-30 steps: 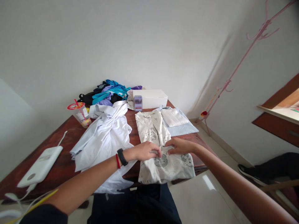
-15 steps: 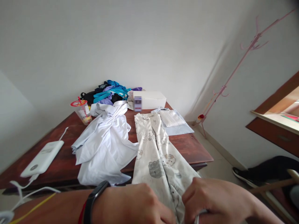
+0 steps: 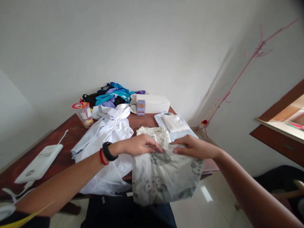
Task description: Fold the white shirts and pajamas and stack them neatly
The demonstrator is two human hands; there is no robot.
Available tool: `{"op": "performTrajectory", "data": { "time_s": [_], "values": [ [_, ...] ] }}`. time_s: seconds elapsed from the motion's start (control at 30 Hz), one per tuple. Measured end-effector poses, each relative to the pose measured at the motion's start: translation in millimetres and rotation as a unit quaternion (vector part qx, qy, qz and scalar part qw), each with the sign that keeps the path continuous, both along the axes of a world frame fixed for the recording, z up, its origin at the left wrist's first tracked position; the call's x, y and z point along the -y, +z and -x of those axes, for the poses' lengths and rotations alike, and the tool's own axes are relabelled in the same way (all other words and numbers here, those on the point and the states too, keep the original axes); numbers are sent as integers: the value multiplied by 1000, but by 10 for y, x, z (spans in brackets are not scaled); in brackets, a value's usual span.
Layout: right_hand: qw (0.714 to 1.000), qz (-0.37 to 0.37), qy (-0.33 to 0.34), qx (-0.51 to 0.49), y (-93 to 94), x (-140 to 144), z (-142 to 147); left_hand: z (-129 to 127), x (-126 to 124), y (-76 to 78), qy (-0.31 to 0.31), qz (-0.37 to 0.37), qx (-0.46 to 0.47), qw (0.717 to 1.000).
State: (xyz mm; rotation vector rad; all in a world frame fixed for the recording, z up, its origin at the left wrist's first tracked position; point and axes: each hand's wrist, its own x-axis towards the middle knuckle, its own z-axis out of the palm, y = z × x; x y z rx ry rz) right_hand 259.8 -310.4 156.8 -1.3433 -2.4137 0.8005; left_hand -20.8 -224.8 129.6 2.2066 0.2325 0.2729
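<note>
The cream trousers [image 3: 168,177] with grey cartoon prints lie partly on the table, in front of me. Their near part hangs in a bunched fold over the table's front edge. My left hand [image 3: 144,145] has its bent fingers closed on the cloth at the top of that fold. Beside it, my right hand [image 3: 190,146] grips the same cloth between thumb and fingers; some fingertips are hidden. To the left of the trousers a crumpled white shirt [image 3: 109,129] is spread, partly behind my left forearm.
Folded light clothes [image 3: 175,123] lie at right. A white box [image 3: 156,104] and a heap of coloured clothes [image 3: 116,95] stand at the back. A plastic cup [image 3: 84,115] and a white power bank [image 3: 39,163] with cable are at left. A pink coat rack [image 3: 242,69] leans at right.
My hands have moved from the near edge forward and up over the table with the trousers' lower part. The trousers, stretched out before, are now doubled over.
</note>
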Motion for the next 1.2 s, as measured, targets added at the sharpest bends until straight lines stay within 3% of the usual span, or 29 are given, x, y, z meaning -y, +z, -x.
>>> {"op": "performTrajectory", "data": {
  "time_s": [0.1,0.2,0.27,0.37,0.47,0.53,0.63,0.8,0.87,1.0,1.2],
  "values": [
    [1000,17,-8,20,-179,-768,-86,-68,-775,-260,36,22,-9,999],
    [998,43,18,53,-425,-1469,-99,-138,-1354,-483,77,62,-56,993],
    [996,58,13,67,-673,-1817,-91,-166,-1577,-637,110,106,-100,983],
    [992,111,0,55,-1117,-2072,-99,-131,-1659,-847,161,172,-161,959],
    [992,122,-2,30,-1441,-2056,-143,-23,-1539,-938,205,194,-181,942],
    [993,116,-23,15,-1510,-1978,-175,35,-1425,-924,216,151,-198,944],
    [992,110,-63,18,-1435,-1859,-208,46,-1268,-872,223,35,-237,945],
    [987,74,-101,97,-1231,-1725,-260,-19,-1071,-889,294,-101,-261,914],
    [985,65,-109,120,-1212,-1689,-280,-27,-1031,-933,297,-112,-256,913],
    [985,62,-99,125,-1260,-1640,-281,-38,-1015,-1003,247,-89,-224,938],
    [992,44,-104,62,-1403,-1615,-272,-109,-1024,-886,189,-68,-211,956]
  ]
}}
